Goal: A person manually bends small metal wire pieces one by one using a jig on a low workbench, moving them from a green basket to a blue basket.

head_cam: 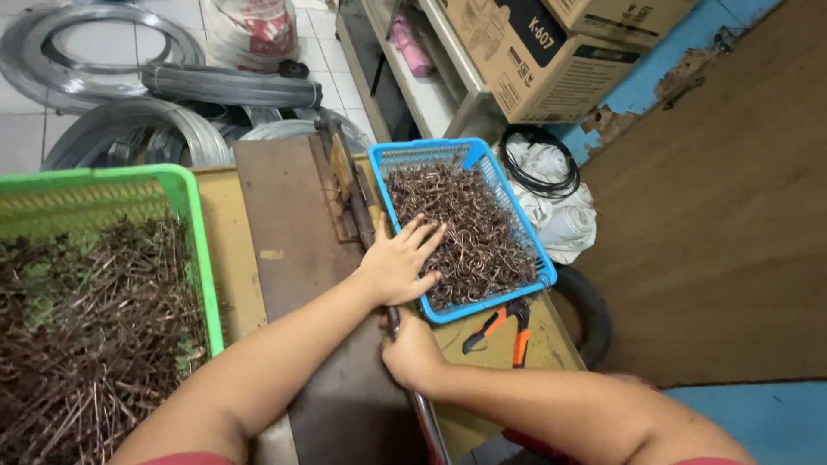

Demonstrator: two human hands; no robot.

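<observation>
Forearms are coming in from the bottom edge, both reaching onto the counter (226, 250). Going left to right: green basket (191, 226) is sitting at far left, packed with straight brown wire pieces (95, 319). Next to it a dark metal plate (297, 250) is carrying a lever cutter, its long handle (405, 362) running down toward the camera. Left hand (401, 261) is lying flat with fingers spread on the bent copper-coloured wire pieces (461, 228), at the near-left corner of the blue basket (525, 232); it is not closed on anything I can see. Right hand (412, 351) is gripping the handle, fist clamped round the rod just below the other hand. Orange-handled pliers (506, 329) are lying on the counter just beside the blue basket's near rim. Wire coils (129, 95) are lying on the tiled floor behind; cardboard boxes (551, 52) are sitting on a shelf at upper right.

Judgement: to do this well, keep fingers well apart from the blade line near the pivot, and keep a firm grip low on the lever.
</observation>
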